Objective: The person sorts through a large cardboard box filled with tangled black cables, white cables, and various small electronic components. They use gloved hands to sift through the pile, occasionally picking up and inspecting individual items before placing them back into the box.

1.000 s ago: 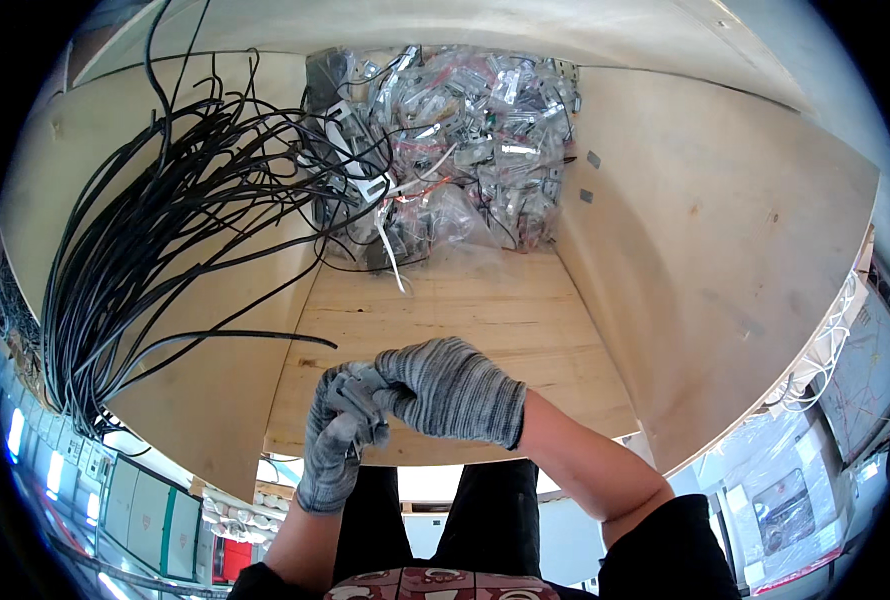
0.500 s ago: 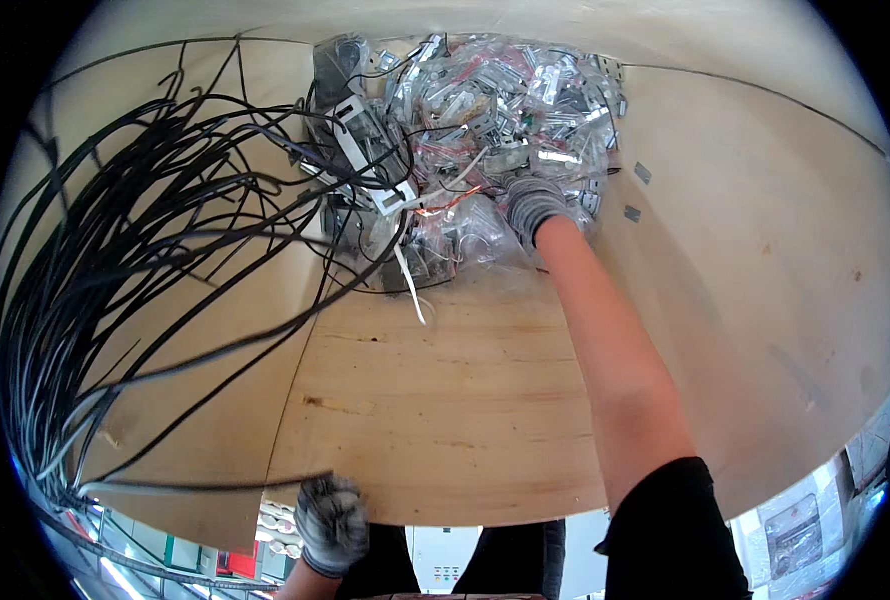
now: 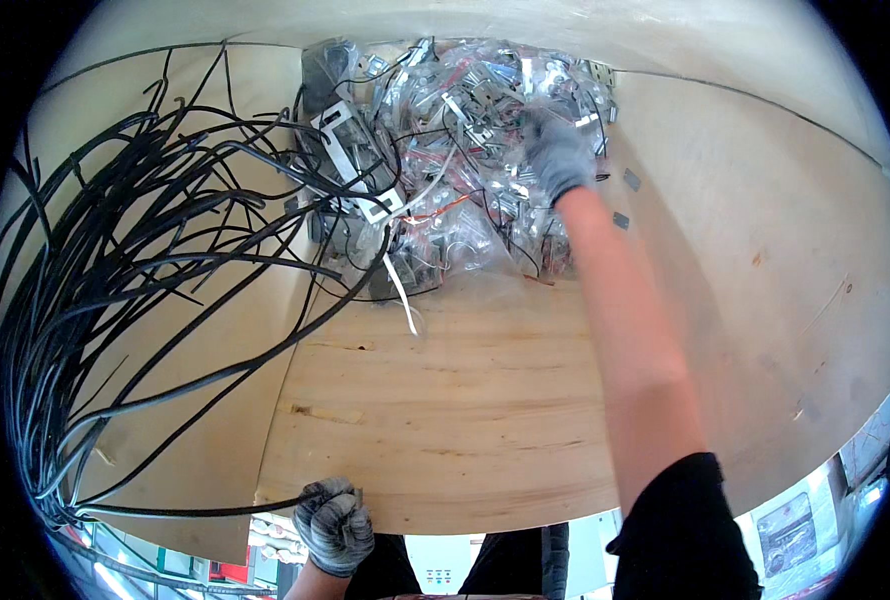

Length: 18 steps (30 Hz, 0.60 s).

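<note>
My right hand [image 3: 559,152], in a grey striped glove, reaches into the pile of clear plastic bags [image 3: 465,240] at the far end of a wooden box [image 3: 455,400]. It is smeared by motion and its fingers are hidden among the bags, which hold shiny metal parts. Closed into a fist, my gloved left hand [image 3: 335,525] rests at the box's near edge. A black cable [image 3: 195,512] runs up to this fist; whether the fingers hold the cable or the edge, I cannot tell.
Along the left wall droops a large bundle of black cables [image 3: 55,380], some strands crossing the pile. A white slotted bracket [image 3: 350,165] and a white strip [image 3: 401,292] lie at the pile's left. Two grey patches [image 3: 621,220] mark the right wall.
My right hand has moved farther into the pile and slightly right. The bags where it was have shifted, baring a dark wire. My left hand stays at the near edge.
</note>
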Tool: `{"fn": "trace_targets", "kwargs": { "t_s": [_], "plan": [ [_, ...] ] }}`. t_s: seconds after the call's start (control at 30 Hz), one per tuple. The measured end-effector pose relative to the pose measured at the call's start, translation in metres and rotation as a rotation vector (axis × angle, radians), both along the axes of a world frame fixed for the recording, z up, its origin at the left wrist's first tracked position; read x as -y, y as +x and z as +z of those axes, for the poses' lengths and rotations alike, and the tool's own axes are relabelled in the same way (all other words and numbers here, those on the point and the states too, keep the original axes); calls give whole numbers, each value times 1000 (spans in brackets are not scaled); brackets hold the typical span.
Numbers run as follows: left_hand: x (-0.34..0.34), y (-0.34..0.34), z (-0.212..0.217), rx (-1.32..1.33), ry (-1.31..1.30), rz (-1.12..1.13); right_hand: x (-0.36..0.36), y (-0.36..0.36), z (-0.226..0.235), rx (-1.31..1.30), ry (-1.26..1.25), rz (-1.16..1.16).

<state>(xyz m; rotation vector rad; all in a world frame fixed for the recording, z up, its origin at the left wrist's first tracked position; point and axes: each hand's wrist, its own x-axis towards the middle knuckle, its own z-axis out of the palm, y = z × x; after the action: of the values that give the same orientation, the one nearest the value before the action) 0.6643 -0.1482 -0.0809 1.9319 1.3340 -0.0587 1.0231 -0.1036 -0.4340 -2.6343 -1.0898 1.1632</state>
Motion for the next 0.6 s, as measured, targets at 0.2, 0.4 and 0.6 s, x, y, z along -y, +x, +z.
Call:
{"fn": "trace_targets", "kwargs": {
  "t_s": [0.2,0.4,0.6],
  "plan": [
    [3,-1,-6,-33,36,-36,21,-100,-66,-368,127,-77],
    [0,3,-8,-33,33,-117,-61,-163,-34,-326,608,-39],
    [3,2,-3,-43,44,-50,11,-74,-34,-70,186,-20]
  ]
}}
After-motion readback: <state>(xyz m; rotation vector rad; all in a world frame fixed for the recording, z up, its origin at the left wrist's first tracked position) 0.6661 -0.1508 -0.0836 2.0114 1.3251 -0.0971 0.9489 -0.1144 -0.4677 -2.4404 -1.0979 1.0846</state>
